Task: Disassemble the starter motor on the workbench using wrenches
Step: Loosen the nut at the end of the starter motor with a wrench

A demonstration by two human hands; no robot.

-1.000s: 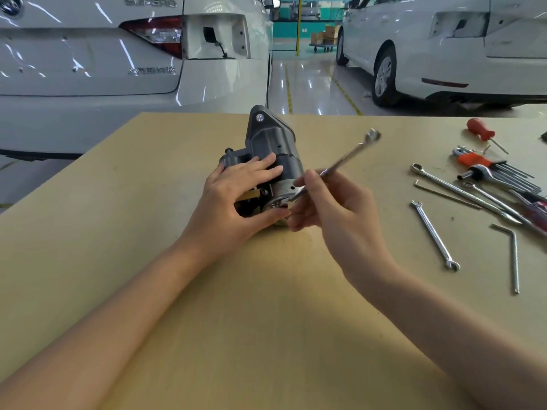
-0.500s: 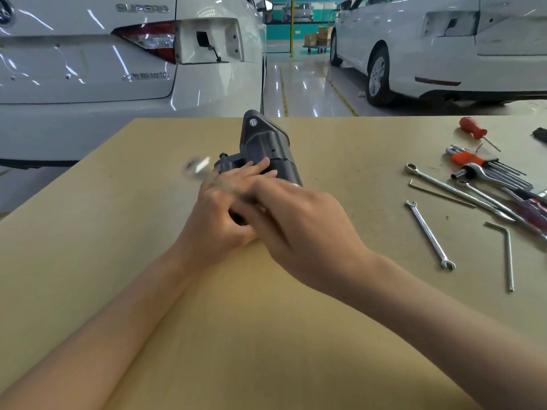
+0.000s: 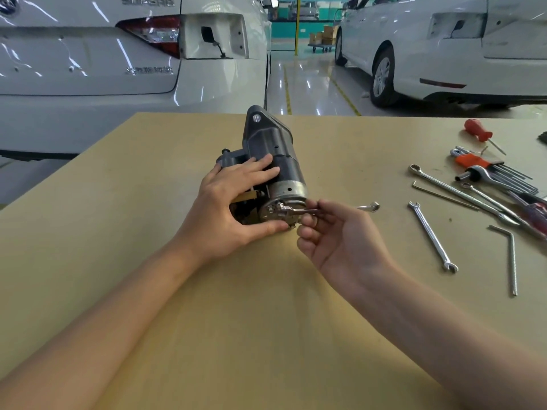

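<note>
The grey starter motor (image 3: 275, 152) lies on the tan workbench (image 3: 266, 321), its silver end cap facing me. My left hand (image 3: 225, 205) grips it from the left, fingers over the top and thumb under the end cap. My right hand (image 3: 334, 235) pinches a small silver wrench (image 3: 302, 211) by its shank. The wrench lies level, one end seated on a fastener on the end cap, the other end sticking out to the right past my fingers.
Loose tools lie at the right: a combination wrench (image 3: 432, 236), a long ring wrench (image 3: 453, 190), a bent hex key (image 3: 510, 255), an orange hex key set (image 3: 485, 167), a red screwdriver (image 3: 478, 131). Two white cars stand beyond the bench's far edge.
My right hand swung the wrench from upper right across to the left over the motor, then back to the right; it now sits level on the end cap fastener. The left hand stayed put.
</note>
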